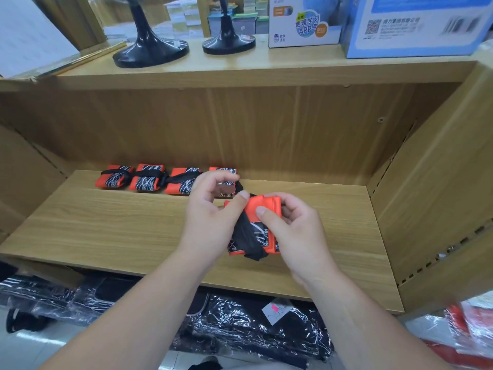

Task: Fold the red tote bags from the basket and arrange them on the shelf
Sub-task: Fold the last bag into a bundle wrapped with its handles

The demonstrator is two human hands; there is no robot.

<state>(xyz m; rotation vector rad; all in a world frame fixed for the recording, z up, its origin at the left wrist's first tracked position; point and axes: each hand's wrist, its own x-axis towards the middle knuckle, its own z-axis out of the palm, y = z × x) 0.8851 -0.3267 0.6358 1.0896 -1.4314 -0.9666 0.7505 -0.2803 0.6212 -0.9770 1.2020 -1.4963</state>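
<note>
A folded red tote bag (pixel 262 213) with a black, white-lined panel and a black strap is held above the wooden shelf board (pixel 112 225). My left hand (pixel 213 212) grips its left side, thumb on the red fabric. My right hand (pixel 290 231) pinches its right side, thumb on top. Several folded red bags tied with black straps (pixel 149 177) lie in a row at the back of the shelf. My left hand partly hides the rightmost bag of that row. The basket is not in view.
Two black stands (pixel 150 53) and two printed boxes (pixel 410 25) sit on the shelf top above. Plastic-wrapped black goods (pixel 240 324) lie below the shelf board. Red packaged items (pixel 474 324) show at the lower right. The shelf's side walls close in left and right.
</note>
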